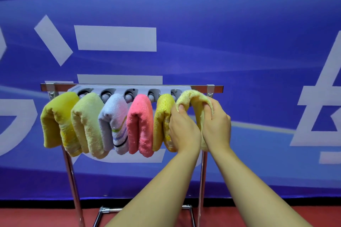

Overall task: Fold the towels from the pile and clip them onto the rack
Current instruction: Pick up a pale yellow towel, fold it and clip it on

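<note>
— Pale yellow terry, that last towel (pixel 198 100): where does it sit in the head view?

— At the right end of the grey clip bar (pixel 127 90), folded over, its top pushed up against the bar beside the last clip. Both hands have it. The left hand (pixel 181 129) grips its left fold, thumb curled into the cloth. The right hand (pixel 216 125) holds the right fold, fingers bent round the top edge.

— Is it clipped yet?

— I cannot tell; the cloth and fingers hide that clip.

— And the rest along the bar?

— Five folded towels hang below it. From the bar's left end: a bright yellow towel (pixel 55 120), a cream towel (pixel 86 121), a lilac striped towel (pixel 114 121), a pink towel (pixel 140 125), and a mustard towel (pixel 163 120) just beside the left hand, touching its knuckles.

— What carries the bar?

— A chrome rack (pixel 71 171). Its top rail runs behind the bar and two legs drop below the bar's ends to a red floor (pixel 36 217). The right leg is partly hidden by the forearms.

— Behind the bar?

— A blue banner (pixel 184 14) with large white strokes, filling the whole background.
</note>
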Demonstrator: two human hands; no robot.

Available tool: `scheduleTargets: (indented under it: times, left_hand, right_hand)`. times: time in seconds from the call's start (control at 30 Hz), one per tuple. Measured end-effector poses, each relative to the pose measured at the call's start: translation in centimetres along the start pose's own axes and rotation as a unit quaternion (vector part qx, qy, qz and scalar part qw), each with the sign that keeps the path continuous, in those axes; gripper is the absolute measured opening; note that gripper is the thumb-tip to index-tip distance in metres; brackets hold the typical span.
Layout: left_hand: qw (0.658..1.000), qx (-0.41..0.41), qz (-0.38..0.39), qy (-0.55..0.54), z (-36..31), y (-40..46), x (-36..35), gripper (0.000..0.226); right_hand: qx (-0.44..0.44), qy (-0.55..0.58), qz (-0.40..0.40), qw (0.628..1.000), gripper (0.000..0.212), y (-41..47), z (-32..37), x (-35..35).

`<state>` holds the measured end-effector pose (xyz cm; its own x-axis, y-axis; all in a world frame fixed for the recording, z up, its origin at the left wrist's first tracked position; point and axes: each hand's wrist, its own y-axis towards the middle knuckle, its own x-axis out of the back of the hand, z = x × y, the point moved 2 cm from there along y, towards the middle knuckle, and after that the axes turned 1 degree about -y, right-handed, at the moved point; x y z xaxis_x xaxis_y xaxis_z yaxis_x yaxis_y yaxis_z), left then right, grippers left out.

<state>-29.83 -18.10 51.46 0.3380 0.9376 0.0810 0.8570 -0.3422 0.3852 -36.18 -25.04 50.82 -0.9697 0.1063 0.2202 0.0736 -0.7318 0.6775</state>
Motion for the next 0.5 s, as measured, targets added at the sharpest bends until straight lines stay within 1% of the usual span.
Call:
scheduleTargets:
  times: [0.1, 0.17, 0.23, 0.3, 0.37, 0.43, 0.5]
  left_hand:
    - [1.0, 0.009, 0.006, 0.028, 1.5, 0.3, -0.2, 0.037]
    - [0.999, 0.01, 0.028, 0.013, 2.6, 0.4, -0.5, 0.035]
    - [0.996, 0.002, 0.078, -0.045, 4.1, 0.7, -1.3, 0.034]
    - [0.981, -0.011, 0.149, -0.126, 5.5, 0.8, -2.0, 0.037]
    - [0.962, 0.016, 0.197, -0.188, 6.9, 0.8, -2.4, 0.046]
    - [0.947, 0.043, 0.238, -0.213, 7.6, 0.6, -2.4, 0.048]
    - [0.943, 0.052, 0.263, -0.196, 7.7, 0.2, -1.7, 0.055]
  right_hand:
    - [-0.029, -0.004, 0.032, 0.999, 0.026, -0.3, -2.0, -1.0]
    - [-0.033, 0.0, 0.054, 0.998, 0.026, -0.7, -3.3, -1.5]
    - [-0.033, 0.021, 0.082, 0.996, 0.028, -1.6, -4.0, -1.6]
    - [-0.046, 0.056, 0.123, 0.99, 0.028, -2.6, -4.2, -1.6]
    - [-0.049, 0.073, 0.158, 0.984, 0.024, -3.5, -4.1, -1.7]
    - [-0.052, 0.065, 0.171, 0.982, 0.024, -4.3, -4.0, -1.6]
    - [-0.055, 0.054, 0.178, 0.981, 0.031, -5.0, -3.7, -1.4]
